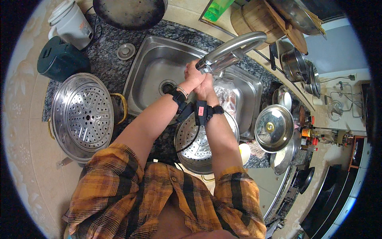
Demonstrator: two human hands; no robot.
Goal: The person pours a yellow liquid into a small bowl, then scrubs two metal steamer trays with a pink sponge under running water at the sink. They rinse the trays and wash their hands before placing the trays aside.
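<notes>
Both of my hands are together over the double-bowl stainless steel sink [149, 68], beneath the spout of the curved metal faucet [235, 43]. My left hand [194, 74] overlaps my right hand [205, 86], and the faucet head partly hides them. Whether the fingers hold anything between them cannot be told. A clear plastic bag [225, 94] with something in it lies in the right bowl, just beside my right hand. The drain [167, 87] shows in the left bowl. Under my forearms, a perforated steamer tray [194, 143] rests at the counter's near edge.
A large steamer pot with a perforated tray [86, 116] stands at left, near a dark green container [61, 59] and a white lidded jug [71, 25]. A dark pan [131, 12] is behind the sink. At right are a metal lid [274, 128], stacked bowls [285, 100] and bottles.
</notes>
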